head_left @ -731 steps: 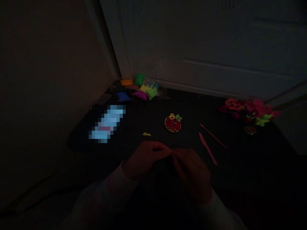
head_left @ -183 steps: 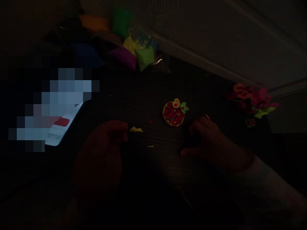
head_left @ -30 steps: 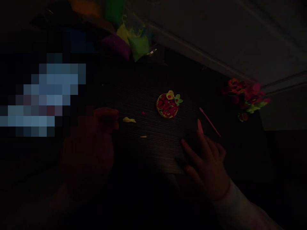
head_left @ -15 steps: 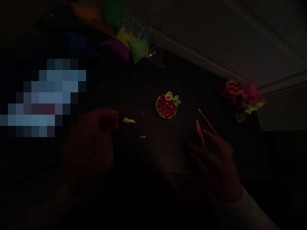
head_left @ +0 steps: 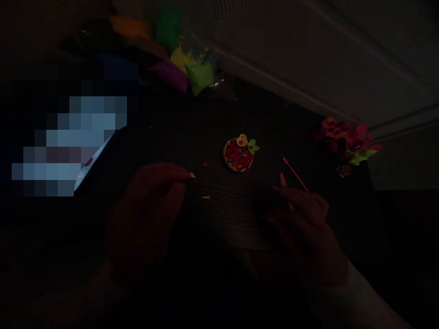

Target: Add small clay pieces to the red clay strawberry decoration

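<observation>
Two risks I judge remotely in this gloom: my left hand (head_left: 149, 201), fingers at the yellow scrap (head_left: 192, 175) left of the red disc (head_left: 238, 157), pinching or not I cannot tell, could squash it, and my right hand (head_left: 313, 233), fingers spread, could knock the pink knife (head_left: 283, 179).

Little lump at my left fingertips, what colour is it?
The little lump is yellow; the head view shows it best.
</observation>
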Available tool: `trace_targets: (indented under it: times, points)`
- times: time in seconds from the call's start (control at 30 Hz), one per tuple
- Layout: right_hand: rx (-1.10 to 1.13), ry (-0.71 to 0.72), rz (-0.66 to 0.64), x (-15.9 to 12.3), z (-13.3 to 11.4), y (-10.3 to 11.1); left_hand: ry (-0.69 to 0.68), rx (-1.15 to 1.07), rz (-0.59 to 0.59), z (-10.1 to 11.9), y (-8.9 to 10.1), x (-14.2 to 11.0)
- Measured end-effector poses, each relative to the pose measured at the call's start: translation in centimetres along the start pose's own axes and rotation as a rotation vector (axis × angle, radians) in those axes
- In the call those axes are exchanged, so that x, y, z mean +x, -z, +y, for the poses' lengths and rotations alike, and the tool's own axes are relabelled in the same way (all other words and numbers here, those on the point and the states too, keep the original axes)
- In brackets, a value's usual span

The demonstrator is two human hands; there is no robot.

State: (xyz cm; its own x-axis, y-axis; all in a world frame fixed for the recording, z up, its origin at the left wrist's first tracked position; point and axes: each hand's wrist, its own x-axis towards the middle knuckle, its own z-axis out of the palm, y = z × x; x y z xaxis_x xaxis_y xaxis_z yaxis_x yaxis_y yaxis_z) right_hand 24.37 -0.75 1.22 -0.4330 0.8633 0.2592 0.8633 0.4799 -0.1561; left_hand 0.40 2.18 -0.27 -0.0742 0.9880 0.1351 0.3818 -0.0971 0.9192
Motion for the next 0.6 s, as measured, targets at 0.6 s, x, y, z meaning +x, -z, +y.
trace_targets:
  times: [0.6]
  points:
    - [0.014,0.056,0.372,-0.7,-4.5,1.7,-0.103,-0.283,-0.515,3.5,-1.2,-2.6]
